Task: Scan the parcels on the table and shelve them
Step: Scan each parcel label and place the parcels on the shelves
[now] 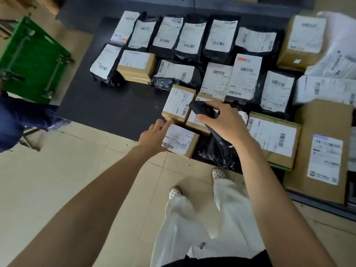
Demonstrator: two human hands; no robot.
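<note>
Person holds a scanner [202, 110] over parcels [221, 35] spread across a dark table [115, 105]
The right hand [225, 122] is curled round the black scanner above two cardboard boxes just back from the table's near edge; the left hand [152, 135], fingers loosely extended, touches the left side of a small labelled box [181, 140] at that edge. Black bags and brown cartons fill the far and right sides
</note>
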